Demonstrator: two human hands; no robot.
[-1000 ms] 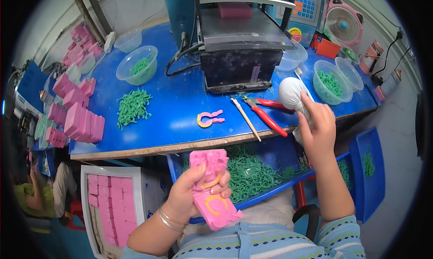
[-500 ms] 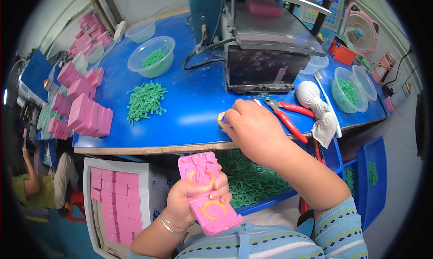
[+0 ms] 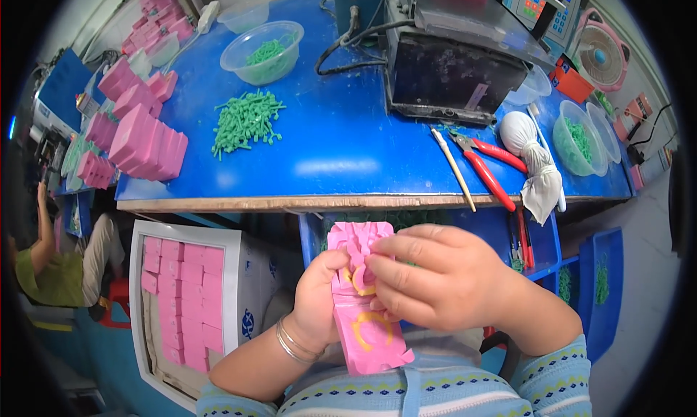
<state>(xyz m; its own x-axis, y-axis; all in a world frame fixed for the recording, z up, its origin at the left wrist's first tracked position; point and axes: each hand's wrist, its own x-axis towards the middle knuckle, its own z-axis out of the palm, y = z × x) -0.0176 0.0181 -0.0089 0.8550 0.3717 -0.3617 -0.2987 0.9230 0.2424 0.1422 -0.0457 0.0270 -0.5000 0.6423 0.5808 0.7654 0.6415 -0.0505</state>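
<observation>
r hand [image 3: 435,279] now back from blue surface [image 3: 348,155], pinching yellow ring [image 3: 357,280] onto pink mold [image 3: 363,308] gripped by l hand [image 3: 319,301]; fitting underway.

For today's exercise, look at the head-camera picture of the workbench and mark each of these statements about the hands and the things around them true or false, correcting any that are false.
1. The left hand holds a pink mould block from its left side. True.
2. The right hand rests on the red-handled pliers. False: it is at the pink mould block, fingers pressing a yellow ring piece; the pliers lie untouched on the blue table.
3. A loose pile of green pieces lies on the table. True.
4. The white cloth bundle sits in the cardboard box. False: it lies on the table beside the pliers; the box holds pink blocks.
</observation>
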